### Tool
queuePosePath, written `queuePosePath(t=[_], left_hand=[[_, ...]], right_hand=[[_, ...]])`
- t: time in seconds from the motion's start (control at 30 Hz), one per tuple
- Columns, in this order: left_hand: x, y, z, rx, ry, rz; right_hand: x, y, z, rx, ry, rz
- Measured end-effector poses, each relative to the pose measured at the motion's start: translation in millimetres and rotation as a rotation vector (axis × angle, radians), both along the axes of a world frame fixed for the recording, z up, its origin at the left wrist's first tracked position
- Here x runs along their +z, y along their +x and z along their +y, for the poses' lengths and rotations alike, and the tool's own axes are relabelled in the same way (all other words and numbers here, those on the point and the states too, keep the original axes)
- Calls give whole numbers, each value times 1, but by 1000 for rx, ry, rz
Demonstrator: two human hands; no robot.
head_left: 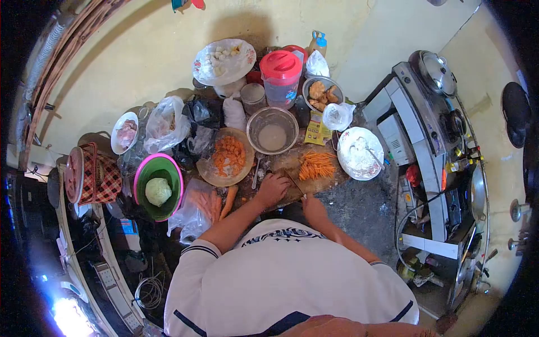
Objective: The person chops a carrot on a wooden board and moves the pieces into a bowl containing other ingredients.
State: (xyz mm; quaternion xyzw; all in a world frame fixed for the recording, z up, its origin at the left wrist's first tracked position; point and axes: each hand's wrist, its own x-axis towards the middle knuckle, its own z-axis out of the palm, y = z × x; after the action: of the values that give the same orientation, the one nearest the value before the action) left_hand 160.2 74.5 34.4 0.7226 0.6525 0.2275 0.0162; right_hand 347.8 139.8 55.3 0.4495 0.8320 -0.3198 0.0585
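Observation:
My right hand (313, 208) is closed round the handle of a knife (294, 182), whose dark blade angles up and left over a wooden cutting board (292, 196). Just left of the blade, my left hand (273, 189) rests on the board with fingers bent and together; whatever lies beneath them is hidden. A heap of carrot strips (316, 165) covers the board's right part. To the left, a whole carrot (229, 201) lies beside a clear plastic bag of carrots (203, 203). Beyond my left hand are a spoon (256, 173) and a plate of chopped orange pieces (230, 154).
A metal bowl of pale liquid (273, 137) stands behind the board, and a bowl of white flour (359, 153) to its right. A green basin (147, 178) holds a cabbage (158, 191) at left. Further back is a red-lidded pitcher (281, 84). A stove (432, 118) stands right.

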Motion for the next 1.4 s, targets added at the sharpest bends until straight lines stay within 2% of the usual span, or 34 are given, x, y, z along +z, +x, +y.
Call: queuePosePath(t=[0.13, 0.27, 0.37, 0.73, 1.1, 1.17, 1.27, 1.4], left_hand=[[-4, -2, 0, -21, -93, 27], [-7, 0, -2, 0, -28, 10], [-6, 2, -2, 9, -47, -5], [2, 3, -8, -10, 48, 65], [-2, 7, -13, 30, 2, 41], [-3, 8, -15, 32, -14, 50], [1, 9, -18, 39, 8, 48], [-10, 10, -20, 65, 0, 61]], right_hand=[[0, 0, -1, 34, 24, 29], [-6, -4, -1, 57, 46, 0], [-33, -9, 0, 54, 101, 32], [4, -6, -5, 30, 55, 81], [-11, -13, -5, 29, 69, 13], [-23, -15, -4, 53, 84, 27], [-6, -15, -7, 0, 43, 40], [-15, -10, -7, -14, 68, 124]])
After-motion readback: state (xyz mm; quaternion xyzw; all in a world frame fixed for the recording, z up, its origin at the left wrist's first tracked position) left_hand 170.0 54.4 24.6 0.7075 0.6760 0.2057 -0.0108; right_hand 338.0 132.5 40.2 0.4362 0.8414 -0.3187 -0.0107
